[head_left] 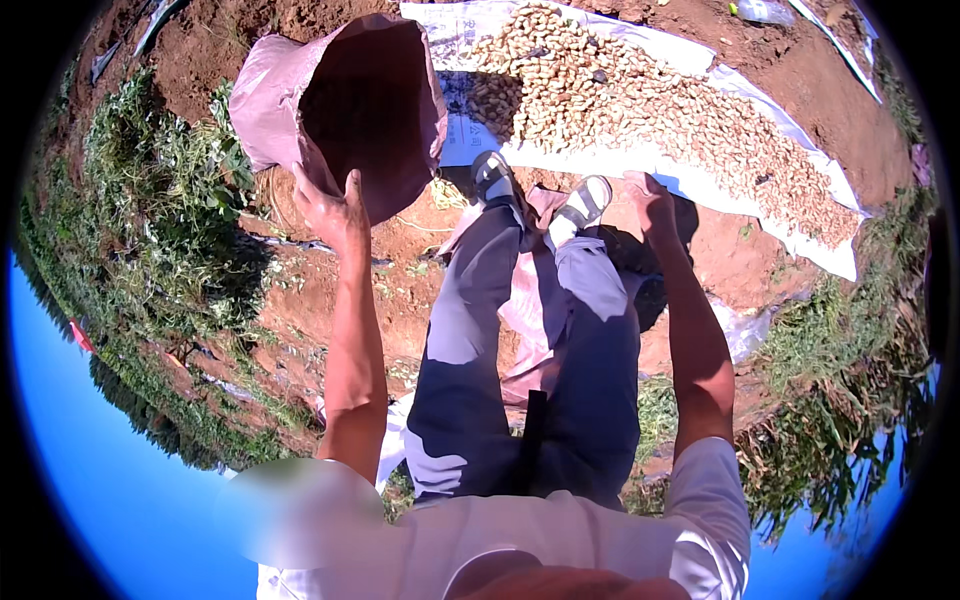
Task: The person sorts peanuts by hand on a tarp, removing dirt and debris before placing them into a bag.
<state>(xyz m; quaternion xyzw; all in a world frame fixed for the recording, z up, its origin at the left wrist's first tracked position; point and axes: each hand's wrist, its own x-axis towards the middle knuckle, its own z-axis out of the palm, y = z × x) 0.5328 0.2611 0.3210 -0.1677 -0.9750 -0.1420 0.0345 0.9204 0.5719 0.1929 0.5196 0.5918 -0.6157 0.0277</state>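
Note:
My left hand [334,206] is at the near rim of a pink woven sack [270,97], thumb apart from the fingers. The sack gapes wide, its inside dark. Right of it, a white printed sheet [622,159] lies on the soil under a long spread of unshelled peanuts [600,97]. My right hand [649,196] is closed at the sheet's near edge, beside my sandalled foot; its fingertips are partly hidden. Between my legs lies another pink woven sack [525,330], flat and crumpled.
Pulled green plants [180,172] are heaped at the left. A clear plastic bottle [763,11] lies beyond the sheet at the top right. Clear plastic film [739,330] and weeds [832,330] are at the right. Yellow cord [448,195] lies near my feet.

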